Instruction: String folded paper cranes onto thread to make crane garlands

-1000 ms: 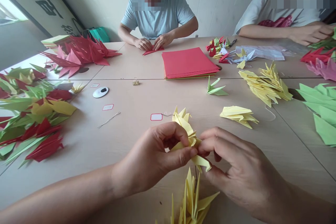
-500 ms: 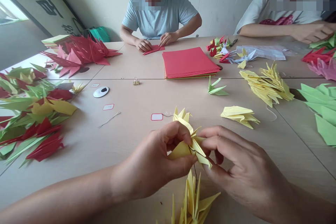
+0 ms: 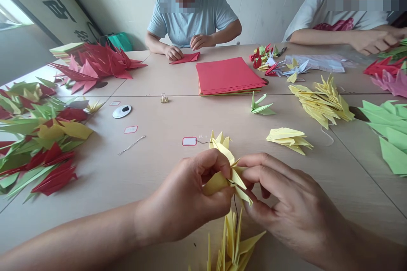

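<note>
The left fingers (image 3: 227,167) are pinching a yellow paper crane (image 3: 237,178); the right fingers (image 3: 246,171) are gripping its other side. The crane is hanging above the table (image 3: 159,178) (dark thread (image 3: 235,209) is showing below it).

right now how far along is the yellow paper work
Looks done: the folded yellow cluster nearest you, with dark thread rising from it. In hand: a folded yellow piece, between left hand and right hand. Probably left: the small yellow bundle and larger yellow pile, both lying apart from that thread.
</note>
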`<state>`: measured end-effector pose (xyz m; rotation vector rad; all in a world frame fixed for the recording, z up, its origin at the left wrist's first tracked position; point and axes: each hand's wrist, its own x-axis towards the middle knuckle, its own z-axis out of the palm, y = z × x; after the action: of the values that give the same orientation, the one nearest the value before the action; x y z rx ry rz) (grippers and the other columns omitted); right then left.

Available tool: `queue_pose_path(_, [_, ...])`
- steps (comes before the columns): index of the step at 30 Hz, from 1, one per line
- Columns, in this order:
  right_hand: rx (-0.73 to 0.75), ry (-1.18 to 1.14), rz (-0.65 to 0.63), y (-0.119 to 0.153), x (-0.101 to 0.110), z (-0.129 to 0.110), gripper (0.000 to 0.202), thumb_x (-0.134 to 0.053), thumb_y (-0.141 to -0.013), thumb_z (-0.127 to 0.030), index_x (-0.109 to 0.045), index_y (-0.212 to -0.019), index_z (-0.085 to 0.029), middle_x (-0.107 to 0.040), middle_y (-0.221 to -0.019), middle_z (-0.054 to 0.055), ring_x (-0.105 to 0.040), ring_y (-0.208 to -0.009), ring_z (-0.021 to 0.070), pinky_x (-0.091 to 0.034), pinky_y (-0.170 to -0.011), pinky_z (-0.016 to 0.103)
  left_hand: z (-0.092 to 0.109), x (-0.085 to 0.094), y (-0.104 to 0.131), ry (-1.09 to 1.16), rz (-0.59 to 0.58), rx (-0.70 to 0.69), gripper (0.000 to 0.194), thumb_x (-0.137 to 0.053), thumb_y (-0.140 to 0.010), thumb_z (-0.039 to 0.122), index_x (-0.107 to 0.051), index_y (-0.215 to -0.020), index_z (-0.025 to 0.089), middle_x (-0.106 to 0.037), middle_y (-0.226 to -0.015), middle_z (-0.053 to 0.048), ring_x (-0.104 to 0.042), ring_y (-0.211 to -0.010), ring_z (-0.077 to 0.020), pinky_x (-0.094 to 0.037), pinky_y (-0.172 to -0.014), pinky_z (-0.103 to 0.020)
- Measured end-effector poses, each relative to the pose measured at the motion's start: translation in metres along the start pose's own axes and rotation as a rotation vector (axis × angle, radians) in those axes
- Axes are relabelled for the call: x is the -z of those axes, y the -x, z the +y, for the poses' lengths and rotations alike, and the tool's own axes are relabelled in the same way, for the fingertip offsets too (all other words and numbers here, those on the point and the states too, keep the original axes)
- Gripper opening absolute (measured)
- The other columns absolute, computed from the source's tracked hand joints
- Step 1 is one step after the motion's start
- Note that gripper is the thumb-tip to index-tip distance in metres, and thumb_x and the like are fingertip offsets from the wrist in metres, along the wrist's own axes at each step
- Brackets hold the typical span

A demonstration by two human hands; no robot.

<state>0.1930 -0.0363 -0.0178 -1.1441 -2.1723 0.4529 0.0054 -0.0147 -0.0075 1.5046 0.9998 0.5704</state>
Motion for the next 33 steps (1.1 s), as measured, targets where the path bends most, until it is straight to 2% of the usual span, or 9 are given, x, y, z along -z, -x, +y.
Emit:
queue_pose_path(5, [0.053, 0.026, -0.001, 0.003, 0.000, 0.003, 0.016, -0.051, -0.079, -0.008, -0.049, -0.084, -0.023, -0.064, -0.097, 0.003, -0.063, -0.075, 0.0133, -0.050, -0.064, 0.023, 0.002, 0.003, -0.001, 0.037, -0.038, -0.027, 0.013, -0.061, -0.082, 0.023, -0.048, -0.080, 0.019, -0.055, -0.083, -0.001, -0.050, -0.079, -0.0139, -0.039, -0.067, -0.026])
queue_pose_path(7, [0.076, 0.037, -0.001, 0.004, -0.001, 0.004, 0.018, -0.049, -0.080, -0.007, -0.050, -0.089, -0.022, -0.063, -0.099, 0.004, -0.064, -0.082, 0.0150, -0.050, -0.068, 0.024, 0.001, 0.002, -0.002, 0.072, -0.045, -0.023, 0.015, -0.060, -0.083, 0.024, -0.047, -0.079, 0.019, -0.053, -0.080, 0.000, -0.048, -0.075, -0.0126, -0.038, -0.065, -0.025])
queue_pose_path(10, [0.083, 0.062, -0.008, 0.007, -0.003, 0.004, 0.019, -0.049, -0.081, -0.006, -0.051, -0.092, -0.022, -0.063, -0.102, 0.005, -0.065, -0.085, 0.0159, -0.050, -0.069, 0.025, -0.002, 0.000, 0.000, 0.076, -0.029, -0.023, 0.014, -0.059, -0.082, 0.018, -0.046, -0.077, 0.020, -0.047, -0.070, 0.004, -0.040, -0.065, -0.0099, -0.035, -0.058, -0.023])
queue_pose_path(15, [0.071, 0.057, -0.005, 0.010, -0.004, 0.003, 0.020, -0.049, -0.077, -0.006, -0.051, -0.088, -0.022, -0.063, -0.103, 0.003, -0.064, -0.077, 0.0126, -0.049, -0.066, 0.024, -0.004, -0.002, 0.003, 0.037, 0.005, -0.035, 0.015, -0.058, -0.080, 0.011, -0.046, -0.075, 0.020, -0.044, -0.065, 0.006, -0.037, -0.060, -0.0089, -0.034, -0.055, -0.022])
queue_pose_path(21, [0.008, -0.019, 0.043, 0.002, -0.002, 0.001, 0.019, -0.051, -0.073, -0.004, -0.052, -0.079, -0.022, -0.065, -0.094, 0.000, -0.062, -0.071, 0.0092, -0.047, -0.057, 0.019, 0.000, 0.003, 0.001, -0.023, -0.034, -0.050, 0.012, -0.060, -0.084, 0.024, -0.049, -0.083, 0.020, -0.054, -0.078, 0.002, -0.047, -0.071, -0.0112, -0.039, -0.061, -0.024])
queue_pose_path(25, [-0.033, -0.058, 0.060, -0.002, 0.001, -0.002, 0.018, -0.050, -0.073, -0.005, -0.055, -0.075, -0.022, -0.066, -0.087, -0.001, -0.058, -0.061, 0.0078, -0.044, -0.048, 0.017, -0.002, 0.003, 0.001, -0.060, -0.045, -0.020, 0.015, -0.061, -0.082, 0.019, -0.047, -0.089, 0.022, -0.057, -0.081, 0.002, -0.049, -0.070, -0.0110, -0.039, -0.059, -0.023])
queue_pose_path(30, [-0.036, -0.066, 0.040, -0.002, 0.000, -0.002, 0.017, -0.053, -0.071, -0.004, -0.056, -0.073, -0.021, -0.066, -0.086, -0.002, -0.054, -0.055, 0.0051, -0.043, -0.047, 0.015, -0.004, 0.000, 0.002, -0.083, -0.006, 0.014, 0.018, -0.057, -0.077, 0.011, -0.049, -0.088, 0.022, -0.060, -0.081, 0.003, -0.053, -0.071, -0.0123, -0.042, -0.060, -0.024])
queue_pose_path(33, [-0.019, -0.045, 0.065, -0.003, -0.002, -0.002, 0.014, -0.054, -0.076, -0.007, -0.056, -0.074, -0.020, -0.066, -0.087, -0.001, -0.052, -0.052, 0.0047, -0.042, -0.045, 0.016, -0.002, -0.001, 0.002, -0.088, 0.017, 0.035, 0.019, -0.055, -0.074, 0.009, -0.049, -0.086, 0.022, -0.059, -0.078, 0.003, -0.052, -0.067, -0.0116, -0.042, -0.057, -0.023])
